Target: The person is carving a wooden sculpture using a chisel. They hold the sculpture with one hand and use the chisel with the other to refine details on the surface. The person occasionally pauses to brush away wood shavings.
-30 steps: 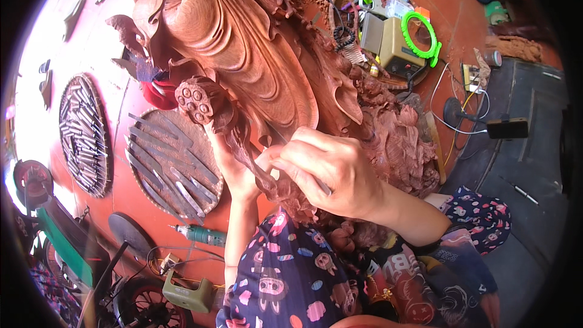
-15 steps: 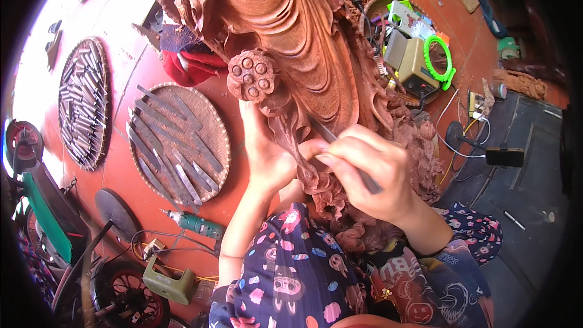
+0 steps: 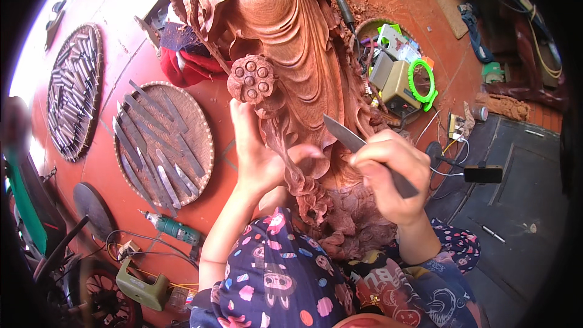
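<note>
A reddish-brown wood carving (image 3: pixel 297 36) with flowing drapery folds stands before me, a lotus seed pod (image 3: pixel 251 79) on its left side. My right hand (image 3: pixel 398 173) is closed around a flat, dark carving knife (image 3: pixel 345 133). The knife's pointed end angles up and left over the carving, apart from its surface as far as I can see; the butt sticks out below my fist. My left hand (image 3: pixel 261 161) lies against the carving under the seed pod, thumb stretched out behind a thin carved stem (image 3: pixel 285 149). Its fingertips are partly hidden by the pod.
On the left, a round woven tray (image 3: pixel 209 164) holds several flat blades, and another tray (image 3: pixel 97 109) holds many chisels. A green power tool (image 3: pixel 173 226) lies below. A basket of tools (image 3: pixel 364 27) sits right of the carving, with cables and a phone (image 3: pixel 483 174) nearby.
My right hand has lifted the knife away from the carved folds and moved right. The left thumb has stretched out, away from the right hand. The whole view has shifted slightly.
</note>
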`<act>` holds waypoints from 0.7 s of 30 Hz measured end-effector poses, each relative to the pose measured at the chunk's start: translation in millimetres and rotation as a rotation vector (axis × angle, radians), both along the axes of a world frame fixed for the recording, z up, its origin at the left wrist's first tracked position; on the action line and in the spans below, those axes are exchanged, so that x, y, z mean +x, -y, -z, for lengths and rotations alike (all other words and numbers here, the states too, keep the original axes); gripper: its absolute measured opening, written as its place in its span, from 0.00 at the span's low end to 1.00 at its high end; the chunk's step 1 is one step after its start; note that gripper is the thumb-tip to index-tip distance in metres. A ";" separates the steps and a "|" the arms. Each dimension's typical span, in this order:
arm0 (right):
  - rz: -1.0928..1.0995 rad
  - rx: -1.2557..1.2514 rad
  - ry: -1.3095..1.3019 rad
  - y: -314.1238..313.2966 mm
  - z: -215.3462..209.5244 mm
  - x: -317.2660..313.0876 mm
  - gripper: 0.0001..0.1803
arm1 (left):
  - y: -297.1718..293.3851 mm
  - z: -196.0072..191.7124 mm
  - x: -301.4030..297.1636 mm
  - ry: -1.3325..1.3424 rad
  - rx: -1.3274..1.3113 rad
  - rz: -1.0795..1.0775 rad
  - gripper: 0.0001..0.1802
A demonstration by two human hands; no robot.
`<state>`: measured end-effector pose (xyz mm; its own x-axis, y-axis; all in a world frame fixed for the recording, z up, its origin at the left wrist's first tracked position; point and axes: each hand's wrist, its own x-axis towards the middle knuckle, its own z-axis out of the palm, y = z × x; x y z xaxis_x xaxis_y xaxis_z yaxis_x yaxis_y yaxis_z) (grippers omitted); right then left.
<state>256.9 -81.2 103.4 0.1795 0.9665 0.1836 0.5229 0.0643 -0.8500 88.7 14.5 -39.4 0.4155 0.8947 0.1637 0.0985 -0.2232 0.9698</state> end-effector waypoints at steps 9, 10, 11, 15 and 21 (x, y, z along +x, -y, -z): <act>0.129 -0.106 -0.594 7.4 11.1 16.0 0.21 | 14.7 27.6 -26.9 0.066 0.003 0.014 0.62; 0.068 -0.144 -0.500 7.3 10.4 20.2 0.15 | 18.2 34.2 -30.4 0.087 -0.026 0.004 0.60; 0.117 -0.166 -0.494 3.8 10.5 17.2 0.16 | 22.5 37.4 -32.7 0.090 -0.045 -0.025 0.60; 0.221 -0.264 -0.591 -2.4 6.3 5.2 0.07 | 43.3 35.8 -45.3 0.169 -0.247 -0.073 0.55; 0.030 0.052 0.126 -9.1 22.7 16.2 0.07 | 64.9 75.2 -81.4 -0.068 -0.252 -0.114 0.42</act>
